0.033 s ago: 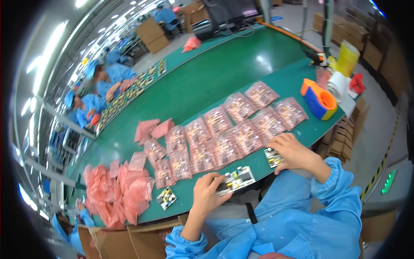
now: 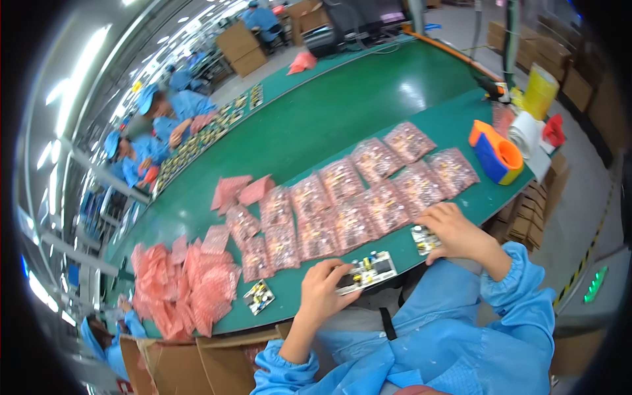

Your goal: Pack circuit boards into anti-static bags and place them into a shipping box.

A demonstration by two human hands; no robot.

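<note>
Head cam: left hand (image 2: 322,289) has thumb and fingers pinched on the left end of a long white circuit board (image 2: 376,268), lower middle of the frame — right hand (image 2: 455,234) is closed around a smaller white circuit board (image 2: 423,241), right of center. Filled pink translucent bubble-wrap pouches (image 2: 353,222) sit mid-frame, loose crumpled pink bubble bags (image 2: 204,289) lower left.

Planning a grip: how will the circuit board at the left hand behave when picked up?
The circuit board will likely stay stiff: it looks straight-edged beyond the left hand. It seems fragile, with small components exposed on top. Being flat, it probably won't roll.
</note>
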